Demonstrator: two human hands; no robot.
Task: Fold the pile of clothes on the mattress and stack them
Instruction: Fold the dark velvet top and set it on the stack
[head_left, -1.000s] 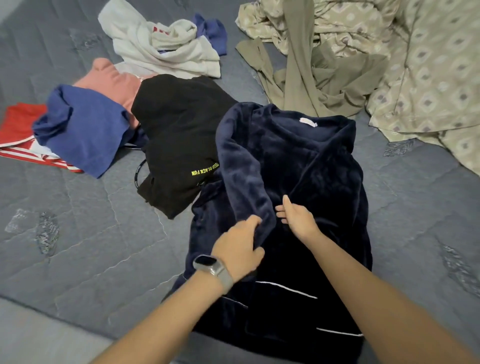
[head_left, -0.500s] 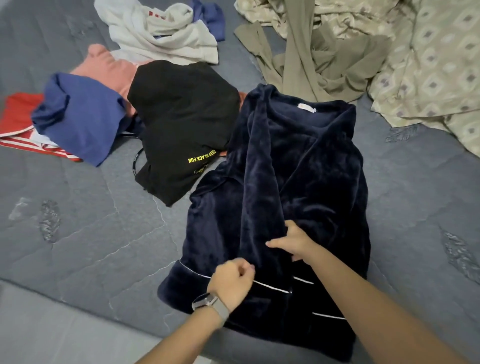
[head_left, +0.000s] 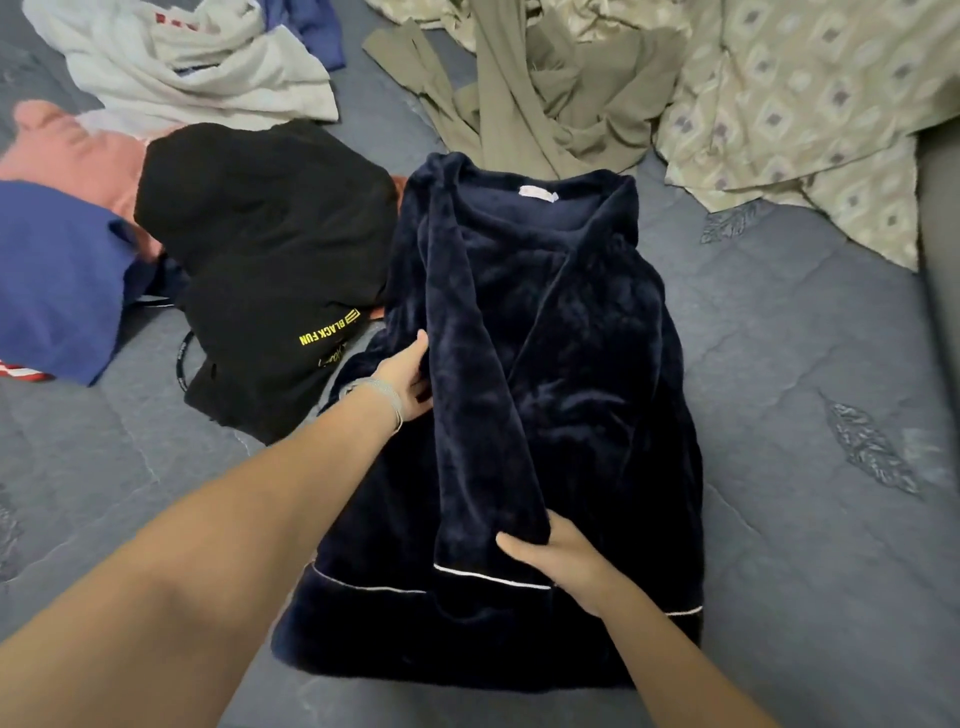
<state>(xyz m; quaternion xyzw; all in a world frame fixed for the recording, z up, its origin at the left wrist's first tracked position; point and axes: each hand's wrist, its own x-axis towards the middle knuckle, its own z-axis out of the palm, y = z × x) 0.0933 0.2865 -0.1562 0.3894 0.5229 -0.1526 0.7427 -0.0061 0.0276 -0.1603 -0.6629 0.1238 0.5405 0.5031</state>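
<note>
A dark navy plush robe (head_left: 571, 364) with thin white piping lies spread on the grey quilted mattress (head_left: 810, 467), collar at the far end. Its left sleeve is laid lengthwise down the middle of the body. My left hand (head_left: 410, 379) holds the upper part of that sleeve at the robe's left side, fingers tucked behind the fabric. My right hand (head_left: 566, 561) grips the sleeve's cuff end near the white piping. A pile of unfolded clothes lies to the left: a black garment (head_left: 260, 249) with yellow lettering, a blue one (head_left: 57, 275) and a pink one (head_left: 78, 150).
A white and grey top (head_left: 197, 67) lies at the far left. An olive garment (head_left: 524, 104) and a patterned beige sheet (head_left: 810, 104) are bunched at the far right. A red striped piece (head_left: 21, 371) peeks out at the left edge.
The sleeve has been pulled down flat along the robe's middle. My left hand moved up to the robe's left side; my right hand moved down to the cuff.
</note>
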